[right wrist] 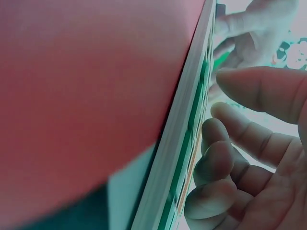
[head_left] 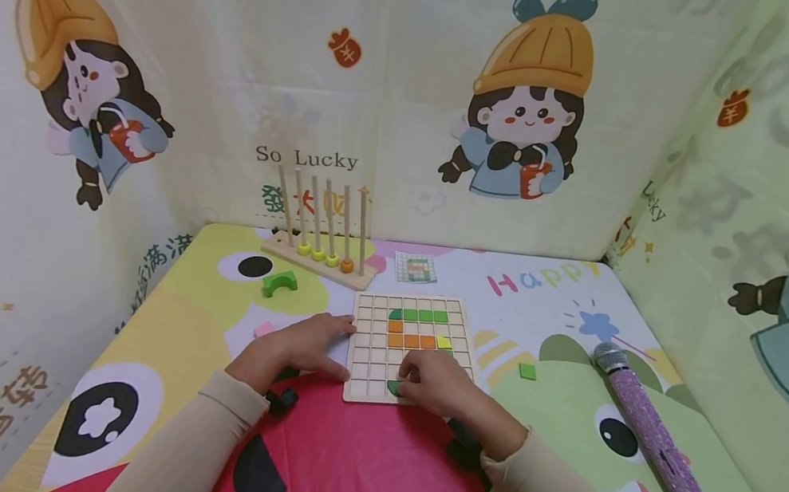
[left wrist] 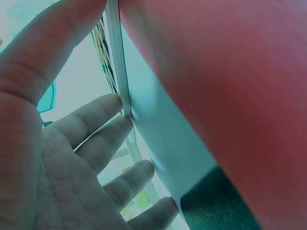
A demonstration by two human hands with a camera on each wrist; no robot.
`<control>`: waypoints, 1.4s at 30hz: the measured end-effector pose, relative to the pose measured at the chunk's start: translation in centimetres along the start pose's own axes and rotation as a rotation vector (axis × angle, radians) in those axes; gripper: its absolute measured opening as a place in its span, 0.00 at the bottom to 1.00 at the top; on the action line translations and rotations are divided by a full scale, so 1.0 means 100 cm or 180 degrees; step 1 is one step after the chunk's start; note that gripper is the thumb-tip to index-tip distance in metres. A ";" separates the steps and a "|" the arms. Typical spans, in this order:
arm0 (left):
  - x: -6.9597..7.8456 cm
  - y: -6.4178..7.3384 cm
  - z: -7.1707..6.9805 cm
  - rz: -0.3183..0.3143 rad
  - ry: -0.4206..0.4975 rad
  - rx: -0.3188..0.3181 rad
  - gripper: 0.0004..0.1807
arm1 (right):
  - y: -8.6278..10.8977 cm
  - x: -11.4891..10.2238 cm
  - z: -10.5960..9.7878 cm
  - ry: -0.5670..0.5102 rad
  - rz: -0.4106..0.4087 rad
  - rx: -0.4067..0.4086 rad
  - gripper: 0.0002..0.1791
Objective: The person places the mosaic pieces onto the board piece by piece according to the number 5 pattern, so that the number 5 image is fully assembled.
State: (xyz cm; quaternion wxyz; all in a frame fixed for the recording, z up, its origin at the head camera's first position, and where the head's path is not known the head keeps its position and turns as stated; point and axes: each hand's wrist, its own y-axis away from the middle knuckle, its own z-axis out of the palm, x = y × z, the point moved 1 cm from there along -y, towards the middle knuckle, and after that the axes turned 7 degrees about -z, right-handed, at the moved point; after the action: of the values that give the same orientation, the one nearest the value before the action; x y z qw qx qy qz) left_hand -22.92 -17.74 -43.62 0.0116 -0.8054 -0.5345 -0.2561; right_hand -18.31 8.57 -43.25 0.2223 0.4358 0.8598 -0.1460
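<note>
A wooden grid board (head_left: pixel 360 367) lies on the table before me. Green square tiles (head_left: pixel 426 315) and a rounded dark green tile fill part of an upper row. Below them are orange tiles (head_left: pixel 410 341) and a yellow tile (head_left: pixel 444 343). My left hand (head_left: pixel 308 345) rests its fingertips and thumb along the board's left edge. Over the board's lower part is my right hand (head_left: pixel 434 378), its thumb and index fingertips at a dark green tile (head_left: pixel 393 388) in the bottom rows. In the right wrist view its other fingers curl inward, and green tiles (right wrist: pixel 195 105) line the near edge.
Behind the board lie a printed pattern card (head_left: pixel 416 268) and a wooden peg stand (head_left: pixel 355 278) with yellow and orange beads. A green arch block (head_left: pixel 280 284) is at the left. To the right are a loose green tile (head_left: pixel 528 371) and a glittery purple microphone (head_left: pixel 656 434).
</note>
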 end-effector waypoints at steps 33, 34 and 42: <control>0.001 -0.001 0.004 -0.0074 -0.0015 0.0001 0.47 | 0.075 0.127 -0.072 -0.0197 0.0719 0.0332 0.17; 0.001 -0.001 0.003 -0.0074 -0.0014 0.0003 0.47 | 0.077 0.130 -0.075 -0.0200 0.0747 0.0327 0.17; 0.004 0.000 0.002 -0.0065 -0.0026 0.0018 0.47 | 0.089 0.147 -0.086 -0.0054 0.0785 0.0283 0.18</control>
State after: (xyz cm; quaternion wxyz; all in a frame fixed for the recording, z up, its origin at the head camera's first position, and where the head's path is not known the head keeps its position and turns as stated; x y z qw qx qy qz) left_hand -22.77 -17.35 -43.63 0.0091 -0.8009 -0.5434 -0.2514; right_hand -20.93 27.56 -43.85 0.2264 0.5464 0.7905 -0.1592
